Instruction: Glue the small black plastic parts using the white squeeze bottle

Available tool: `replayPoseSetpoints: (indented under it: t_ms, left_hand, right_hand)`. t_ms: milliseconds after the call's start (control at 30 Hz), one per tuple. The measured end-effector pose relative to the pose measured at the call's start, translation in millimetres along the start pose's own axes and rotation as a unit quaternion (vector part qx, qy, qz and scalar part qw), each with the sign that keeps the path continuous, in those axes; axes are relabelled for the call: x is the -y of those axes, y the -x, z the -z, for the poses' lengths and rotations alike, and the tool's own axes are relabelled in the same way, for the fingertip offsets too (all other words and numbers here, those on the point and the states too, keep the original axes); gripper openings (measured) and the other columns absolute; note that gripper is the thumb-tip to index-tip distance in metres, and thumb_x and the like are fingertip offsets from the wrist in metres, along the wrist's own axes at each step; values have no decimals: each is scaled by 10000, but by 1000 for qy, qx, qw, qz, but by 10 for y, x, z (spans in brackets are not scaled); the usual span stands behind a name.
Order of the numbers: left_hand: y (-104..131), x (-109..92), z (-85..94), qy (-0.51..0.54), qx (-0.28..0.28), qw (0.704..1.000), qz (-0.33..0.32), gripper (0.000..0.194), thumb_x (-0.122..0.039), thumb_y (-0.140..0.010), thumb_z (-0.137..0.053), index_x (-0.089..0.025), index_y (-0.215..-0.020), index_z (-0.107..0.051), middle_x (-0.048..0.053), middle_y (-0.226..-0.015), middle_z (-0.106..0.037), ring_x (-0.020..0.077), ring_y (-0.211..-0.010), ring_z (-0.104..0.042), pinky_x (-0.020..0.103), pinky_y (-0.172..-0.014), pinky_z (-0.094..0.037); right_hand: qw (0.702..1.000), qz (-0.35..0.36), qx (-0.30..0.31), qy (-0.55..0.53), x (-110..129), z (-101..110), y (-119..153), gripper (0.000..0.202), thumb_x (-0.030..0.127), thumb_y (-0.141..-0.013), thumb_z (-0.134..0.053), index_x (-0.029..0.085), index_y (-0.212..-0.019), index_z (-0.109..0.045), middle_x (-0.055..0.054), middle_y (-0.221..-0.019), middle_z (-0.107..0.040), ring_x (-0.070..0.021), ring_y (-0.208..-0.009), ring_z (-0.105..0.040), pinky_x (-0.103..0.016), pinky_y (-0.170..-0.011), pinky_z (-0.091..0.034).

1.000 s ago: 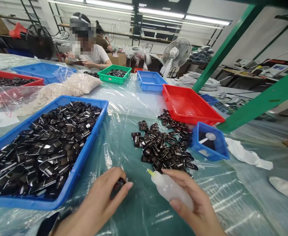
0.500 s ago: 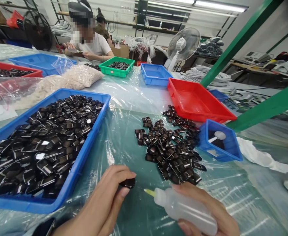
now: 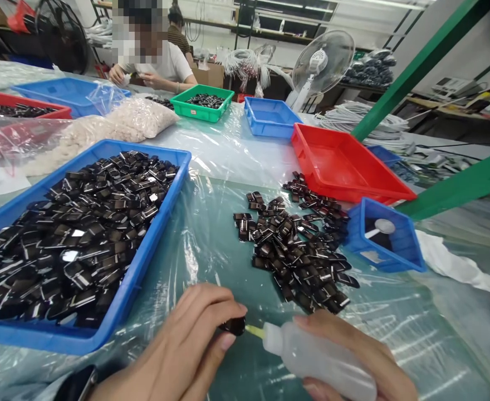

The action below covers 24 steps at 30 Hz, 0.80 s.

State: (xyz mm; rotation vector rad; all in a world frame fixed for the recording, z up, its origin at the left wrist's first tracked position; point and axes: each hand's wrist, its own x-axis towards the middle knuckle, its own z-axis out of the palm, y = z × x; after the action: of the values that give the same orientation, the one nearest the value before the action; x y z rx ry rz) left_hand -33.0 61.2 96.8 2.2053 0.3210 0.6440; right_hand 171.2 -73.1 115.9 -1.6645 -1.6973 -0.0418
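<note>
While the right hand (image 3: 368, 351) has its grip clamped round the bottle (image 3: 307, 353), the left hand (image 3: 186, 345) pinches a black piece (image 3: 237, 326) at the bottle's yellow tip (image 3: 255, 332); steady, light squeezing should work best.

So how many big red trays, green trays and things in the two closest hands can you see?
Big red plastic trays: 2
Green plastic tray: 1
Cloudy white plastic bottle with a yellow tip, in the right hand: 1
Glossy black piece, in the left hand: 1
Total: 5
</note>
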Motion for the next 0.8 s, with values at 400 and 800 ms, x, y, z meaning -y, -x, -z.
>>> replayPoseSetpoints:
  t_ms: [400,800]
  left_hand:
    - [-2,22,25,-4,2,999,-35,246,-150,-991,-390,-191,-1222,-467,61,-1086,-558,181,-1028,-532,258,-909,-446]
    - [38,-4,28,4,13,1000,-24,220,-171,-991,-406,-199,-1199,-473,52,-1071,-557,174,-1007,-539,253,-909,-455]
  right_hand:
    - [989,-52,41,-132,-91,-31,41,303,496,-885,-563,374,-1161,-591,20,-727,-696,-168,-564,-699,-212,-455,-559]
    - [986,-74,41,-147,-106,-15,25,302,514,-859,-585,430,-1147,-626,34,-657,-686,-173,-487,-667,-234,-406,-539]
